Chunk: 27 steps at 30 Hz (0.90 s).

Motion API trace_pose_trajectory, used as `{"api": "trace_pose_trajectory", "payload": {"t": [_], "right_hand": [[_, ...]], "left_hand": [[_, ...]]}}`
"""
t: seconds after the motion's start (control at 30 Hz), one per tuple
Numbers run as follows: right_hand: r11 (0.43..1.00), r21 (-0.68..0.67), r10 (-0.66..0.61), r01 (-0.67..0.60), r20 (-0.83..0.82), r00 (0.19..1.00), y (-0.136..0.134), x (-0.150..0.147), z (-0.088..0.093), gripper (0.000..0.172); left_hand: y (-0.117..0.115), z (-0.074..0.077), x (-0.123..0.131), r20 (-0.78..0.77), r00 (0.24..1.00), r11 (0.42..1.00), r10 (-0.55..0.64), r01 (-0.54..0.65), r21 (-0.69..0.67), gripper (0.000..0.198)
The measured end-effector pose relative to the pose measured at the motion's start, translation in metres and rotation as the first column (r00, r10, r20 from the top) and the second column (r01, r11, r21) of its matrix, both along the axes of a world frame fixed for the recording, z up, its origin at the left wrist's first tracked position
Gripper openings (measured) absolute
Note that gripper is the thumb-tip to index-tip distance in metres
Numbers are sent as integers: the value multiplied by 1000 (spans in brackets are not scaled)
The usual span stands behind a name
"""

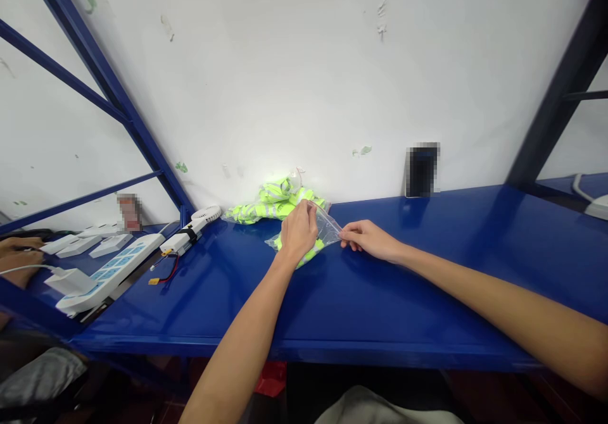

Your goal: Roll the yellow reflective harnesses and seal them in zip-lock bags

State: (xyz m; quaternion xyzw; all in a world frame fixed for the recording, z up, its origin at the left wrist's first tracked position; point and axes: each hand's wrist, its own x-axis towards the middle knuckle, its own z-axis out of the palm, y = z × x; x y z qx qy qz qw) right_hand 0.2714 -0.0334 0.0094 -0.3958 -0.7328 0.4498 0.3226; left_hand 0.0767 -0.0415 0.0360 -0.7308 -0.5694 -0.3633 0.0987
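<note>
A clear plastic zip bag (327, 228) with a folded neon-yellow reflective vest (311, 253) inside lies on the blue table. My left hand (299, 228) is closed on the bag's upper edge and covers part of the bag. At the bag's right corner, my right hand (368, 239) pinches the edge between thumb and fingers. The top edge is stretched between both hands. Just behind, against the wall, sits a pile of more bagged yellow reflective vests (273, 205).
The blue table (427, 297) meets a white wall. To the left are a power strip (111, 272), a battery pack with wires (178, 243), a small white fan (206, 214) and blue frame posts (118, 101). A dark blurred panel (422, 171) leans at the back. Another person's hand (21, 259) shows far left.
</note>
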Motion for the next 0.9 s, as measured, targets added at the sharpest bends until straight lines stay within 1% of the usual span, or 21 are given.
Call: {"api": "trace_pose_trajectory", "payload": {"t": [0.1,0.2,0.27,0.33,0.43,0.5,0.6,0.77,0.9], "right_hand": [[997,81,7,-11,49,999,0,-1,-1,28],[981,196,-41,15,131,991,0,-1,-2,29],[970,243,-76,35,163,984,-1,-1,-2,31],[971,233,-82,47,146,986,-3,-1,-1,31],[984,170,-55,46,45,998,-9,-2,1,30],[987,154,-35,40,-29,999,-12,-4,1,31],[983,179,-34,49,-88,996,-13,-7,-1,31],[985,158,-52,63,-75,996,-9,-9,-5,31],[967,240,-76,81,-29,997,-7,-11,-6,30]], "left_hand": [[-1,0,0,-3,1000,1000,-3,3,14,18],[-1,0,-1,-18,1000,1000,-9,9,20,18],[0,1,-2,-13,1000,999,-20,21,26,17],[1,1,-5,-1,999,999,-36,36,37,17],[2,0,-7,16,997,996,-75,75,41,17],[1,0,-6,7,990,990,-142,142,25,18],[-1,-2,-2,-53,970,971,-238,238,-12,19],[-3,-3,2,-112,966,972,-235,234,-19,20],[-2,-3,1,-112,964,970,-241,241,-8,19]]}}
